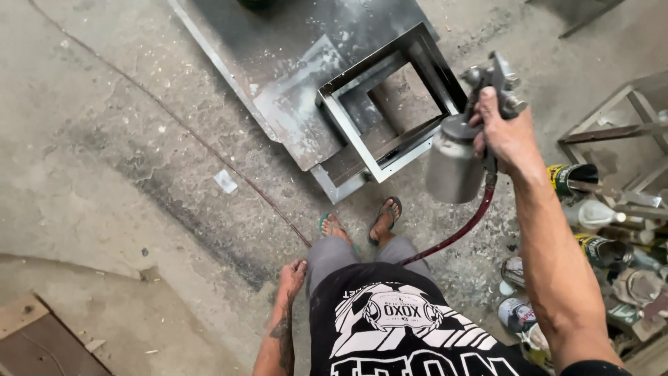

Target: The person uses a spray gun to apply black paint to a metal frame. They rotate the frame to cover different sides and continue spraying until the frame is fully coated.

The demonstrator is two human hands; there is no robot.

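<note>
Spray gun: a metal spray gun (495,83) with a dull steel cup (452,167) beneath it, held above the frame's right edge.
Right hand: the right hand (508,136) is wrapped tight round the gun's grip.
Left hand: the left hand (292,275) hangs loosely curled by the thigh, holding nothing.
Hose: a dark red hose (463,230) curves down from the gun.
Frame: a square grey metal frame (351,150) lies on a paint-dusted metal sheet (278,49).
Cans: labelled cans (570,179), yellow and dark, lie at the right on rough concrete.
</note>
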